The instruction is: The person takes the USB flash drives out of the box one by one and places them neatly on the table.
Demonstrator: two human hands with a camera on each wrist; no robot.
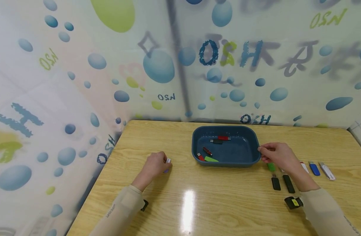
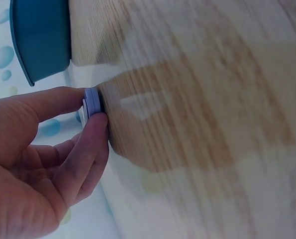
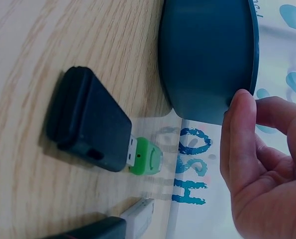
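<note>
On the table left of the tray, my left hand [image 1: 154, 165] pinches a lavender and white USB stick [image 1: 166, 170] between thumb and fingertips. The left wrist view shows this stick [image 2: 92, 101] at the table surface, its far end hidden by the fingers. My right hand [image 1: 279, 155] grips the right rim of a dark blue plastic tray [image 1: 224, 164] with thumb and forefinger. In the right wrist view, that hand [image 3: 264, 149] meets the edge of the tray [image 3: 207, 55]. Inside the tray lie several USB sticks: red [image 1: 224, 138], black [image 1: 217, 141], dark red [image 1: 207, 151] and green [image 1: 211, 159].
Near my right hand lie more USB sticks: green [image 1: 271, 167], black [image 1: 276, 183], another black one [image 1: 288, 184], blue [image 1: 314, 168] and white [image 1: 327, 171]. A patterned curtain [image 1: 157, 108] hangs behind the wooden table [image 1: 227, 203].
</note>
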